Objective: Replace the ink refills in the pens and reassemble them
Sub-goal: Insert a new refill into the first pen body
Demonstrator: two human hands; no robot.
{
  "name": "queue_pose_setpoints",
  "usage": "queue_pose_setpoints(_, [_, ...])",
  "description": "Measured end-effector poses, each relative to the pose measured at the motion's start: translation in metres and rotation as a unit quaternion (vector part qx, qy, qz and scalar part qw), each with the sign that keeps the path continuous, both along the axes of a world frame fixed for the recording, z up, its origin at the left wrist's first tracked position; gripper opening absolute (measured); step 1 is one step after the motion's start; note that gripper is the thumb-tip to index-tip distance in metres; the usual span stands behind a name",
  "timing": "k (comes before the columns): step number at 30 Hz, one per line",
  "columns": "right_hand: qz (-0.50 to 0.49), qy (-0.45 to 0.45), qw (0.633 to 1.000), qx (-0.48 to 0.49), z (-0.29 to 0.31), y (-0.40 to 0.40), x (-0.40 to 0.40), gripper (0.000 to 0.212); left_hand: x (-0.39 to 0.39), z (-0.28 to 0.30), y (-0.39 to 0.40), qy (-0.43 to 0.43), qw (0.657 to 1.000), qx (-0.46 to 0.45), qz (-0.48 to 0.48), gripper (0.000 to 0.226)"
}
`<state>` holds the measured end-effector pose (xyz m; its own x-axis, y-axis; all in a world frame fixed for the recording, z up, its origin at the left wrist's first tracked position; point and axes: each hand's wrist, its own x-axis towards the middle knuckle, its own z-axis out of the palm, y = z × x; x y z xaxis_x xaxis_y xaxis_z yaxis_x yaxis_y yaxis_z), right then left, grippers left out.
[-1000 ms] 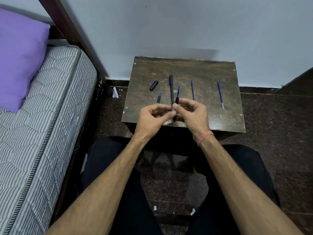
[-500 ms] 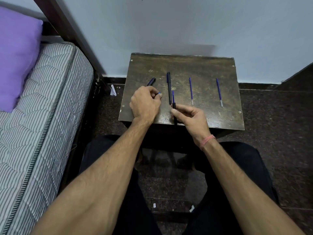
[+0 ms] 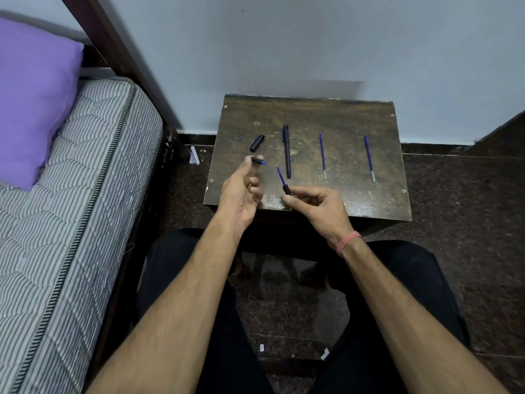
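Fingertips point(image 3: 288, 199) of right hand point(image 3: 318, 211) pinch barrel point(image 3: 287, 189), refill point(image 3: 280, 175) protruding; left hand point(image 3: 241, 194) pinches tip piece point(image 3: 258, 160), ready to screw on.

table point(image 3: 355, 115) before me, against the wall | on it, left to right: cap point(image 3: 257, 142), pen point(image 3: 287, 150), two refills point(image 3: 322, 155) point(image 3: 369, 157) | my left hand point(image 3: 241, 191) with tip piece point(image 3: 258, 160) left of my right hand point(image 3: 318, 207) (near edge) | bed point(image 3: 71, 209) to my left

Purple pillow point(image 3: 34, 100) rests on striped mattress point(image 3: 71, 223).
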<state>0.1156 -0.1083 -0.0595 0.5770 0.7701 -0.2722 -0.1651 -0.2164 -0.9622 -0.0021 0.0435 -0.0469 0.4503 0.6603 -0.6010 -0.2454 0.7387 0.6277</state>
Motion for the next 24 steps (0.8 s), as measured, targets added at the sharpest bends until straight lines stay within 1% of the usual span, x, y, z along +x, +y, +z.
queue_pose_setpoints(4, [0.011,-0.021,1.000,0.003,0.0015,-0.0008,0.0008,0.023,-0.0014,-0.0028,-0.0024,0.019,1.000,0.014,-0.001,0.021])
queue_pose_setpoints(9, [0.013,-0.022,1.000,0.000,0.0016,-0.0004,0.0007,0.023,-0.0016,-0.0034,-0.0058,0.038,0.999,0.024,-0.018,0.030])
queue_pose_setpoints(12, [0.015,-0.026,1.000,-0.002,0.0009,-0.0003,0.0014,0.023,-0.0030,-0.0024,-0.0045,0.031,0.999,0.016,-0.038,0.025])
queue_pose_setpoints(14, [0.016,-0.028,0.999,-0.003,0.0001,-0.0004,0.0017,0.021,-0.0035,-0.0019,-0.0031,0.029,0.998,0.014,-0.047,0.025])
queue_pose_setpoints(20, [0.014,-0.031,0.999,0.000,-0.0031,-0.0007,0.0029,0.019,-0.0044,-0.0015,-0.0014,0.019,0.999,-0.001,-0.049,0.018])
queue_pose_setpoints(24, [0.018,-0.030,0.999,-0.001,-0.0063,-0.0006,0.0035,0.019,-0.0048,-0.0020,-0.0010,0.017,0.998,-0.001,-0.053,0.016])
